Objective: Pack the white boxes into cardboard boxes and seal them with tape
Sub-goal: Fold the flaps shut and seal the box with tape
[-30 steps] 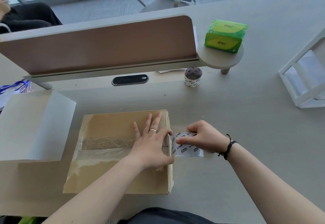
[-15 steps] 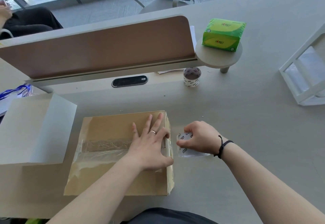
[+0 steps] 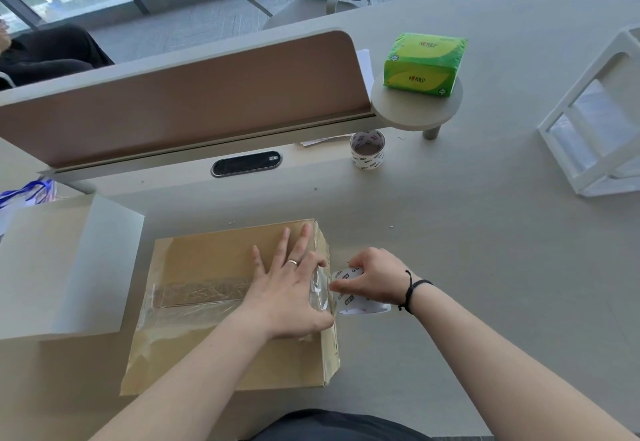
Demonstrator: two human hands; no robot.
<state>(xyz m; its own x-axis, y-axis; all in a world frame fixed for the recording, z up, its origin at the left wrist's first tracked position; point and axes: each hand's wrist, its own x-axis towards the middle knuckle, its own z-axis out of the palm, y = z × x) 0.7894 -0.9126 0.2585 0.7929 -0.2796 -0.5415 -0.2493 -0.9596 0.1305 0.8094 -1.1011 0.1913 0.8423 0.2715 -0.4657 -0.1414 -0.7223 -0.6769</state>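
Lying flat on the grey desk (image 3: 485,232), close to its near edge, the closed cardboard box (image 3: 207,257) is being sealed with clear tape (image 3: 204,293), a strip of which is running across the lid along the flap seam and over the right-hand edge. The lid is being pressed by the left hand (image 3: 289,288), its fingers spread straight toward the far right corner of the box and its thumb laid along the right edge, on top of the tape. Just beside that edge, a tape roll (image 3: 353,293) printed with small marks is being gripped by the right hand (image 3: 374,277), the fingers curled over the roll's top and the thumb tucked against its box-facing side. A white box (image 3: 65,267) is standing to the left of the cardboard one. Farther back, a second tape roll (image 3: 367,149) is being kept upright near the divider panel (image 3: 187,101), and a green tissue pack (image 3: 424,64) is resting on a small round shelf (image 3: 415,111).
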